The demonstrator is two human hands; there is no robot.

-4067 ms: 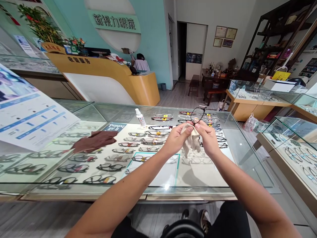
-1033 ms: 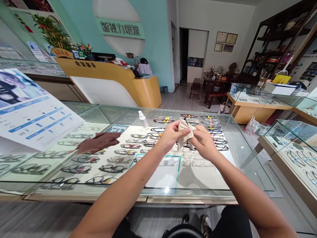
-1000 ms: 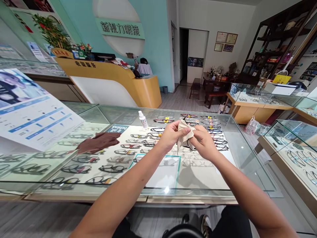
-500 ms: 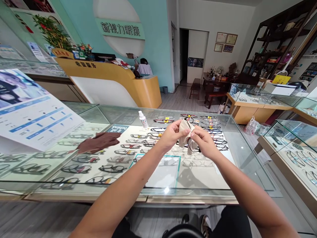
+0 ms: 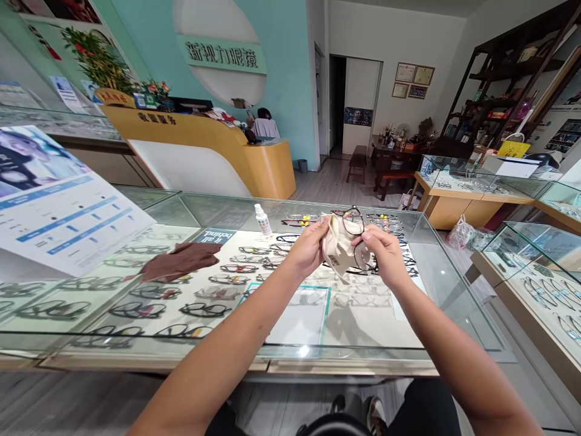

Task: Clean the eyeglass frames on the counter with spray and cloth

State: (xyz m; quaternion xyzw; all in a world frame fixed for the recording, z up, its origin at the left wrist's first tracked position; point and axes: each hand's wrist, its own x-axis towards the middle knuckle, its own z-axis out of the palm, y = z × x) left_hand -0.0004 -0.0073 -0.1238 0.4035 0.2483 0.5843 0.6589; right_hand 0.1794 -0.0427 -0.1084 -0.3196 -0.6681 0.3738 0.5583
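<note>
Above the glass showcase, my left hand [image 5: 309,247] grips a cream cloth [image 5: 336,247] with a jagged edge and small dark print. My right hand [image 5: 384,249], fingers pinched, holds a pair of dark-rimmed glasses [image 5: 362,227] just right of the cloth. One lens points up and the other hangs lower, near the fingertips. On the glass top stand a small white spray bottle [image 5: 262,220] and, further left, a crumpled brown cloth [image 5: 181,261]. Rows of glasses frames [image 5: 206,309] lie inside the showcase.
A printed calendar stand [image 5: 68,212] is at the left on the showcase [image 5: 181,348]. Beyond it is a yellow and white counter [image 5: 267,163]. More glass display cases [image 5: 481,197] stand at the right, with plastic bags [image 5: 462,231] on the floor.
The glasses, earlier mostly wrapped in the cream cloth between both hands, now show beside it in my right hand. My right hand has moved slightly right, and the cloth hangs more open from my left.
</note>
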